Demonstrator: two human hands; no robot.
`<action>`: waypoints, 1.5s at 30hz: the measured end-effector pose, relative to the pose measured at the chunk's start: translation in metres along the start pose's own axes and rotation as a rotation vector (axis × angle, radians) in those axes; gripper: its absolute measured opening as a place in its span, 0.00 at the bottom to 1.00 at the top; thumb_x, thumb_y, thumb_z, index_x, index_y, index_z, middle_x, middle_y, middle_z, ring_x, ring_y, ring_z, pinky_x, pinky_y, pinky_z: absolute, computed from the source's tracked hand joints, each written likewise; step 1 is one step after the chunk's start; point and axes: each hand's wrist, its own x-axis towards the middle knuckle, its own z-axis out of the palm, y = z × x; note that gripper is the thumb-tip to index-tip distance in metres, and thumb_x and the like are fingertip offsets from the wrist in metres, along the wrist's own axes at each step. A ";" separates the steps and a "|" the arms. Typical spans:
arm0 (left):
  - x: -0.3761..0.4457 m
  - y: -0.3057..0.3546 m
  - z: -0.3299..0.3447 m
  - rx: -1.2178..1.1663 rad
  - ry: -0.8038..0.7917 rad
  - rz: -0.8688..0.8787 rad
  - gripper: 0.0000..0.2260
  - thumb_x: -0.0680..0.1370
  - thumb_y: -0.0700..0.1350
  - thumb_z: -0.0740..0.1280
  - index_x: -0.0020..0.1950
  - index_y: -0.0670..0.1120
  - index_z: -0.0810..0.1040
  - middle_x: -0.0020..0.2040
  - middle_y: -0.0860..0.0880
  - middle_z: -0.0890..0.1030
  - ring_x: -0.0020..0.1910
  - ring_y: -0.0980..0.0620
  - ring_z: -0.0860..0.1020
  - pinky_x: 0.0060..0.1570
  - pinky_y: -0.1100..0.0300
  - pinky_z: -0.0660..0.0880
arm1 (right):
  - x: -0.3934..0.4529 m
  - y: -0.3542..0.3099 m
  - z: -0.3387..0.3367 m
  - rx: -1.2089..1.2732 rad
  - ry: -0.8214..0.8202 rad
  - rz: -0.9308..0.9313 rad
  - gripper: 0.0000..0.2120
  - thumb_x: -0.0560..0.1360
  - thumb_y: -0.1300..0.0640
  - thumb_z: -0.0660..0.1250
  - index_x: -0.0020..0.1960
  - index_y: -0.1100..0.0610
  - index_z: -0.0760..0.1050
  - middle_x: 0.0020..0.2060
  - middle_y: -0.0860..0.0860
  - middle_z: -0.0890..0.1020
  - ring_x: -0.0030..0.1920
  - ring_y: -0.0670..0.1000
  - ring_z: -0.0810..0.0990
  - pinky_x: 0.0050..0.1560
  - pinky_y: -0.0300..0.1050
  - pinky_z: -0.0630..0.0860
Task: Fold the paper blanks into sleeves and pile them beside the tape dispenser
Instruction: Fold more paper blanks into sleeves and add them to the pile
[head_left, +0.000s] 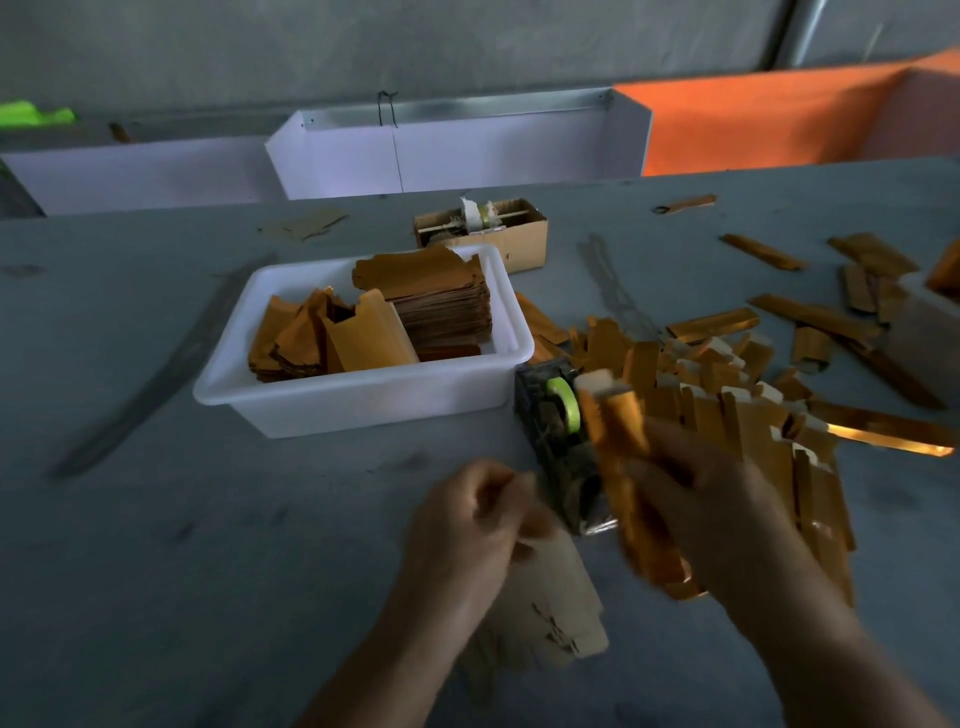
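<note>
My right hand (727, 509) grips a folded gold paper sleeve (623, 467), blurred, held upright just right of the dark tape dispenser (558, 447) with its green roll. My left hand (467, 525) sits left of the dispenser with fingers curled; whether it pinches anything is unclear from the blur. Under my left wrist lies a small stack of flat tan blanks (550, 623). A pile of finished gold sleeves (737, 410) spreads to the right of the dispenser.
A white plastic tub (363, 405) behind the dispenser holds stacked and loose gold blanks. A small cardboard box (519, 239) stands farther back. Loose sleeves and strips (831, 317) scatter across the grey table at right. White bins line the far edge.
</note>
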 end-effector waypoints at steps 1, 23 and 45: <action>0.007 -0.007 -0.007 0.225 0.089 0.073 0.06 0.78 0.49 0.66 0.44 0.48 0.78 0.38 0.51 0.83 0.42 0.50 0.82 0.38 0.58 0.75 | 0.005 0.002 -0.008 -0.111 0.102 -0.015 0.08 0.78 0.56 0.61 0.53 0.46 0.73 0.36 0.47 0.77 0.34 0.40 0.79 0.26 0.29 0.70; 0.044 -0.038 -0.026 0.038 0.379 0.032 0.05 0.72 0.44 0.74 0.36 0.51 0.82 0.42 0.55 0.82 0.45 0.56 0.80 0.45 0.63 0.72 | -0.012 0.005 0.011 -0.217 0.247 -0.074 0.09 0.74 0.57 0.68 0.54 0.53 0.78 0.47 0.44 0.74 0.43 0.41 0.72 0.36 0.26 0.68; 0.018 -0.026 -0.029 0.009 0.160 0.007 0.07 0.70 0.46 0.76 0.43 0.50 0.79 0.34 0.55 0.82 0.32 0.60 0.79 0.29 0.69 0.72 | -0.024 0.004 0.062 0.174 -0.254 0.246 0.08 0.75 0.56 0.67 0.38 0.48 0.76 0.32 0.49 0.82 0.36 0.48 0.81 0.44 0.48 0.79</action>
